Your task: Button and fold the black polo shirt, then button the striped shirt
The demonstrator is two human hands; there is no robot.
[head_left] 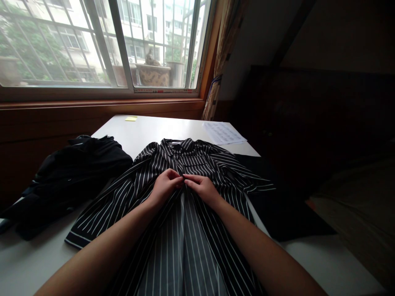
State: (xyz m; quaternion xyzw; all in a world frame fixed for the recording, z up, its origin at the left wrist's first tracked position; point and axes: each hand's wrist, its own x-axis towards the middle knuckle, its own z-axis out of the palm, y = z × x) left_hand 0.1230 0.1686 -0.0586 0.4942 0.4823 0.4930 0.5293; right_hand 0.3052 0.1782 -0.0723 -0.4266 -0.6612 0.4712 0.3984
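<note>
A black shirt with white stripes (145, 174) lies spread face up on the white table, its collar toward the window and its sleeves out to both sides. Below the chest the front edges part, and the paler inside of the back shows between them. My left hand (166, 184) pinches the front edge at mid-chest. Close against it, my right hand (202, 187) pinches the other front edge, thumb and forefinger together. The fingertips of both hands almost meet, and any button between them is too small to make out.
Dark clothes (77, 172) lie heaped at the table's left. Another black cloth (286, 209) hangs over the right side. Printed sheets (224, 132) and a yellow sticky note (131, 118) rest on the far part of the white table (160, 125). A barred window stands behind.
</note>
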